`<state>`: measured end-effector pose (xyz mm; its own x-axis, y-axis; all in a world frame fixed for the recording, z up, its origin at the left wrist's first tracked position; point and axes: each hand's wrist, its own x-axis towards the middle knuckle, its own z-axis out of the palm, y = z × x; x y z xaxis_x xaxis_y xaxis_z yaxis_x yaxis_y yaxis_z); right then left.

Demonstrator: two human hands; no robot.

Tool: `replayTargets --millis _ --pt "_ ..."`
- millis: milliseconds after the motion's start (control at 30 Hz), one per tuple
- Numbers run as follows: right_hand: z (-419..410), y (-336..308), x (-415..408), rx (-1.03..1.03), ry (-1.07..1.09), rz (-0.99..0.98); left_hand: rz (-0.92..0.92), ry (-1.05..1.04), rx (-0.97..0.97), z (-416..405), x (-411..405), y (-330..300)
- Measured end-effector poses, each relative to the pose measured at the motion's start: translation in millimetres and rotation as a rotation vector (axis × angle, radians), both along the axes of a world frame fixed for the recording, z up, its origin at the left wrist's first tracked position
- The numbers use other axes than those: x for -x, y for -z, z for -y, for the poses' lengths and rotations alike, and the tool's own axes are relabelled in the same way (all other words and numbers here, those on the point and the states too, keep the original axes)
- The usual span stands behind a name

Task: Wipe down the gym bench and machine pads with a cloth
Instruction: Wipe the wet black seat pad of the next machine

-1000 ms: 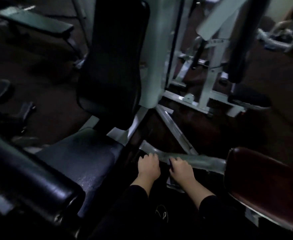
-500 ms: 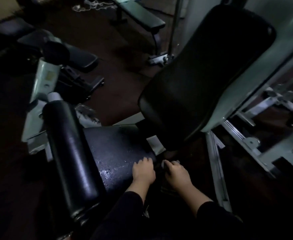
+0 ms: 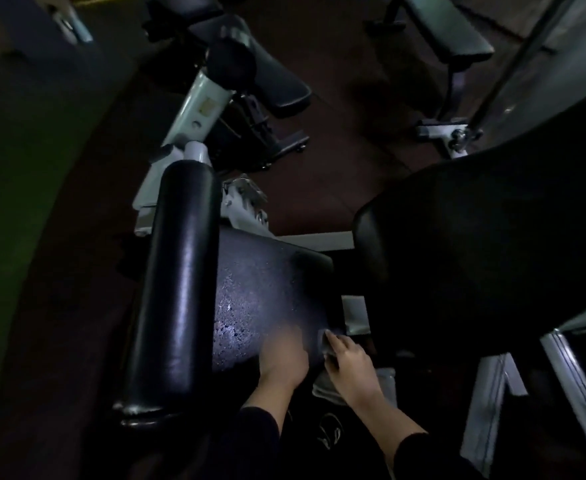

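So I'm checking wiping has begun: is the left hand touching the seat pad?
Touching. The head view shows the left hand lying flat on the near edge of the seat pad, though motion blurs its fingers.

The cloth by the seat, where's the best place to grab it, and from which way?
Probably the pale fold of the cloth that hangs below the seat pad, beside the right hand. Come from the near side, low, and pinch that loose edge. The part under the right hand's fingers lies flat against the pad's edge, so it's harder to get hold of.

Dim gym, dark reddish floor (image 3: 336,140)
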<state>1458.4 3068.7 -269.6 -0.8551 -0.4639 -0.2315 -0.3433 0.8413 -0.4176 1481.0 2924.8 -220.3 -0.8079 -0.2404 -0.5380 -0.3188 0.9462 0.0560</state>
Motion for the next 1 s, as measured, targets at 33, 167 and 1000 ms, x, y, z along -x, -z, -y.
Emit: replayTargets --millis 33,167,1000 --pt "-1.9 13.7 4.8 0.032 -0.024 -0.032 -0.008 -0.013 0.005 -1.7 2.0 9.1" --pt "-2.4 59.6 23.0 0.136 -0.044 -0.153 -0.069 -0.042 0.010 -3.9 9.6 57.5" --pt "22.5 278.9 60.1 0.527 -0.001 -0.597 -0.586 0.108 0.305 18.5 14.1 266.4"
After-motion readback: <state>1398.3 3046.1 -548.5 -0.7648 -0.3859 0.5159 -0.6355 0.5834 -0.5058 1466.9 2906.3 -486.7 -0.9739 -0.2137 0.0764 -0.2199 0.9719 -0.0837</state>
